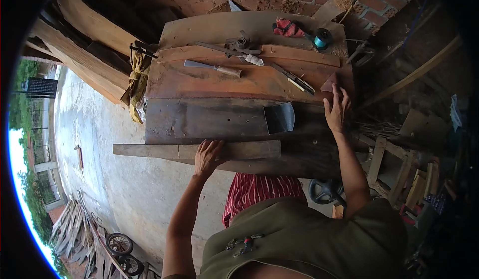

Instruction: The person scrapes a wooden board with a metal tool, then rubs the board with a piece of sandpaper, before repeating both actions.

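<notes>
A long wooden board (249,149) lies along the near edge of the workbench (209,114), its left end past the bench. My left hand (207,156) rests over its middle with the fingers bent around the top. At the bench's right side, my right hand (338,110) reaches forward, fingertips touching a reddish-brown folded sheet (329,83); its fingers are apart. Between the hands stands a dark open box-like piece (279,118). Farther back lie a chisel with a wooden handle (213,68) and a dark tool with a light strip (294,79).
Along the bench's back are a metal plane-like tool (239,43), a red cloth (288,27) and a blue spool (322,38). A clamp (142,50) with yellow cloth hangs at the left corner. Timber leans at upper left; wood pieces (419,189) are stacked at right.
</notes>
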`<state>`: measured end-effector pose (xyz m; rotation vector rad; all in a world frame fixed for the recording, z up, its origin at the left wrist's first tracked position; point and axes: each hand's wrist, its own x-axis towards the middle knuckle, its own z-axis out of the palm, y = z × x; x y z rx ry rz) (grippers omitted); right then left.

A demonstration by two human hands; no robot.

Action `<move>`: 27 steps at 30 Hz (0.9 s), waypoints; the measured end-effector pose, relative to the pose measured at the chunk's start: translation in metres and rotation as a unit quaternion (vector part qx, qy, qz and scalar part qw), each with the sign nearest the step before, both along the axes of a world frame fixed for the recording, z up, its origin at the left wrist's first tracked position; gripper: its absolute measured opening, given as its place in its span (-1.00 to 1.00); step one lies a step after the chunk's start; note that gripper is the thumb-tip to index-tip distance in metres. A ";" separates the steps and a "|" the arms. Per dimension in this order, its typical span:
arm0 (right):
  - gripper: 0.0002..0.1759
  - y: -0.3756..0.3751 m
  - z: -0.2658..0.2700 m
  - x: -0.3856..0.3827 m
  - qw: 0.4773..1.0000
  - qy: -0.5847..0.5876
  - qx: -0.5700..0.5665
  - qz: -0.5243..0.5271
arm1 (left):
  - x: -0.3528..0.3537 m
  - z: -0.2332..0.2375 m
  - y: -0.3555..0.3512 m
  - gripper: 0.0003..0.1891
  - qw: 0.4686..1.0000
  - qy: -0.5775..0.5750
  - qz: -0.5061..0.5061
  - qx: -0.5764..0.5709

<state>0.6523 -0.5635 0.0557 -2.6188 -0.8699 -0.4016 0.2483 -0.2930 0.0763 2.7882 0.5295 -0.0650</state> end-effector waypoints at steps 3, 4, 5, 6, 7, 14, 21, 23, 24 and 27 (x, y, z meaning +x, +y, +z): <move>-0.39 -0.003 -0.009 0.009 1.000 -0.001 0.004 0.022 | 0.016 0.002 -0.019 -0.20 0.998 -0.003 -0.029 -0.054; -0.39 -0.003 -0.009 0.011 1.000 0.007 -0.001 0.029 | 0.022 -0.002 -0.031 -0.20 0.998 0.004 -0.022 -0.059; -0.40 -0.004 -0.008 0.013 0.999 -0.001 -0.004 0.033 | 0.029 -0.007 -0.045 -0.21 0.997 0.001 -0.045 -0.060; -0.40 -0.005 -0.008 0.015 0.999 -0.010 -0.006 0.037 | 0.037 -0.011 -0.056 -0.21 0.996 -0.004 -0.068 -0.060; -0.40 -0.006 -0.010 0.018 0.999 -0.003 0.001 0.047 | 0.044 -0.013 -0.066 -0.21 0.996 -0.001 -0.063 -0.064; -0.27 0.013 0.029 -0.022 0.990 -0.074 -0.019 0.116 | 0.079 -0.008 -0.099 -0.23 0.993 0.001 -0.086 -0.081; -0.17 0.025 0.015 -0.060 0.945 -0.003 -0.041 0.325 | 0.073 0.000 -0.108 -0.15 0.997 -0.020 -0.060 -0.048; -0.26 0.021 0.020 -0.056 0.952 -0.029 -0.047 0.300 | 0.063 0.009 -0.107 -0.13 0.998 -0.032 -0.041 -0.032; -0.29 0.019 0.029 -0.051 0.966 -0.023 -0.027 0.256 | 0.056 0.011 -0.106 -0.13 0.999 -0.027 -0.019 -0.024; -0.33 0.007 0.034 -0.023 0.993 -0.059 0.014 0.104 | 0.034 0.003 -0.107 -0.15 0.999 -0.023 0.045 -0.005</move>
